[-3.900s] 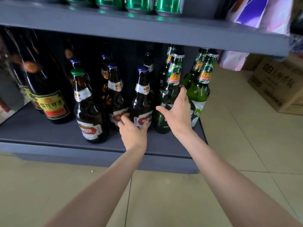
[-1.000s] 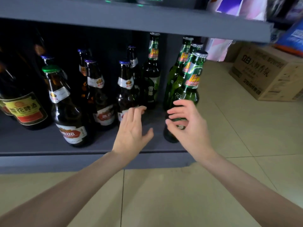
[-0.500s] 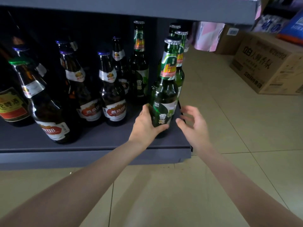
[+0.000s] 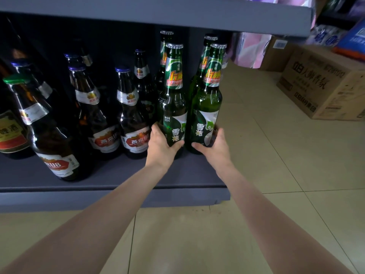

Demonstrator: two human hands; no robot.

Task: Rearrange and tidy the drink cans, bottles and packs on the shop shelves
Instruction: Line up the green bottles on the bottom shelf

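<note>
Half a second ago only the left hand [image 4: 161, 148] held a green bottle [image 4: 173, 107]; now the right hand [image 4: 216, 148] clamps a second [image 4: 205, 113] beside it at the shelf's [image 4: 118, 173] right end, so both front bottles get aligned together.

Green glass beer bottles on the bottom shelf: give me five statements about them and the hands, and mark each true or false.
1. The left hand grips the left front green glass bottle low on its body. True.
2. The right hand is holding a brown glass bottle. False: it grips the right front green glass bottle.
3. Both gripped bottles stand upright on the dark grey bottom shelf. True.
4. The brown glass bottles with blue caps stand to the right of the green ones. False: they stand to the left.
5. The brown cardboard box sits on the shelf. False: it sits on the tiled floor, to the right.
</note>
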